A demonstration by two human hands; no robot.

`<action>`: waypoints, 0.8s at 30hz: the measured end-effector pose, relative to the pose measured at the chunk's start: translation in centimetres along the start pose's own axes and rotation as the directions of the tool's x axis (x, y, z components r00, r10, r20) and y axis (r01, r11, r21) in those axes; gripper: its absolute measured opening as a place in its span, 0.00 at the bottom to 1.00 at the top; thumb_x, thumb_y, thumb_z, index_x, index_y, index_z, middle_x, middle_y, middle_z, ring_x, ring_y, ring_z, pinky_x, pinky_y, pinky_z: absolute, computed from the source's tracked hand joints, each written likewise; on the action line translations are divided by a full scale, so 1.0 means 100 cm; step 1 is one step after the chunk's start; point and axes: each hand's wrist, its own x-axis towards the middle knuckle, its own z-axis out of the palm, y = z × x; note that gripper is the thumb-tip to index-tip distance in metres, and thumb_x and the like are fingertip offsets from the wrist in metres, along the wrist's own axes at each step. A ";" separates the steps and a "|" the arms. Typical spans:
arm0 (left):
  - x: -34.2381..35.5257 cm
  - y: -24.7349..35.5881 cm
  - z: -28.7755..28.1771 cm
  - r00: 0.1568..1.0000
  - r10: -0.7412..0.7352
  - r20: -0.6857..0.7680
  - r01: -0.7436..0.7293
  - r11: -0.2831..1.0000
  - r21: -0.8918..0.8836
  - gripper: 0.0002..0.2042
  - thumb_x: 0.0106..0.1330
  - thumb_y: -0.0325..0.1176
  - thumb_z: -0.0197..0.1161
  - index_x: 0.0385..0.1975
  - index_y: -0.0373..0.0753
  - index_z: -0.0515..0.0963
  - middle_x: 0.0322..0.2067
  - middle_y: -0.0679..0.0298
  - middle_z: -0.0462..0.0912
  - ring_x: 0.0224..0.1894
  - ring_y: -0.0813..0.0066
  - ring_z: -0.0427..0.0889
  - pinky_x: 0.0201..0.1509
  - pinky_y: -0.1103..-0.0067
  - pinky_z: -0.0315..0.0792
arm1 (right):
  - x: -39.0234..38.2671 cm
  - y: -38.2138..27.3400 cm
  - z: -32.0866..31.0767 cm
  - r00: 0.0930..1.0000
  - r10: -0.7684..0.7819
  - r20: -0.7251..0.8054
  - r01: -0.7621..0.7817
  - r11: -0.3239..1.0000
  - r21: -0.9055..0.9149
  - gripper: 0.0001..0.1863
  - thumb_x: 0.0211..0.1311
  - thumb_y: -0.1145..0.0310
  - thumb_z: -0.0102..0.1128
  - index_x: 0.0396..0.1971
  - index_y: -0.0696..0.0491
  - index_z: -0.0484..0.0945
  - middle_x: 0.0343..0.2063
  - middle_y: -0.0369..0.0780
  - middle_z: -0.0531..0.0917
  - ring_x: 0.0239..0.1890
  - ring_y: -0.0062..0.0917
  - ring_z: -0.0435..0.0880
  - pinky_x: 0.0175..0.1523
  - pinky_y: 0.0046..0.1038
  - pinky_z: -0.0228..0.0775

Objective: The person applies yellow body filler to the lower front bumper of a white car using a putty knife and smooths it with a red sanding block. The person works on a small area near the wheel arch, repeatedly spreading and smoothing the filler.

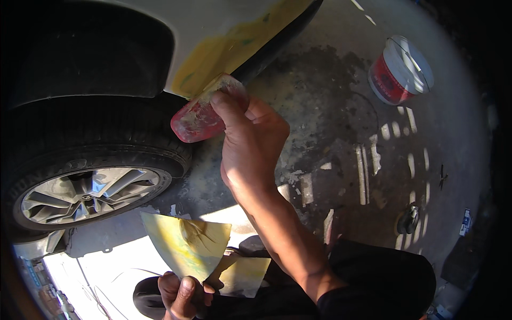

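Note:
My right hand (256,138) pinches a red, see-through filler spreader (192,122) crusted with pale residue, thumb on top. The spreader's upper end overlaps the lower edge of a car body panel (208,26), where a yellow-brown layer of filler (229,45) is smeared; whether they touch I cannot tell. Lower down, near my knees, my left hand (184,296) is closed on the narrow end of a thin, yellow-smeared mixing sheet (170,242). A lump of tan putty (194,232) sits on it. Beside that hand is a second pale yellow flat piece (245,277), partly in shadow.
To the left stands the car's wheel (88,194) with its black tyre, under a dark wheel arch (80,53). A white and red bucket (397,72) is on the stained concrete floor (330,106) at the far right. A small dark object (408,220) lies on the right.

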 end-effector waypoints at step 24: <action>0.013 0.016 0.023 0.999 -0.044 0.018 0.043 0.998 0.040 0.27 0.76 0.45 0.56 0.24 0.23 0.82 0.14 0.54 0.78 0.13 0.68 0.76 0.19 0.76 0.71 | 0.004 -0.014 -0.039 0.986 0.157 -0.057 -0.154 0.987 0.056 0.08 0.64 0.76 0.67 0.39 0.65 0.83 0.36 0.41 0.88 0.38 0.16 0.84 0.48 0.21 0.75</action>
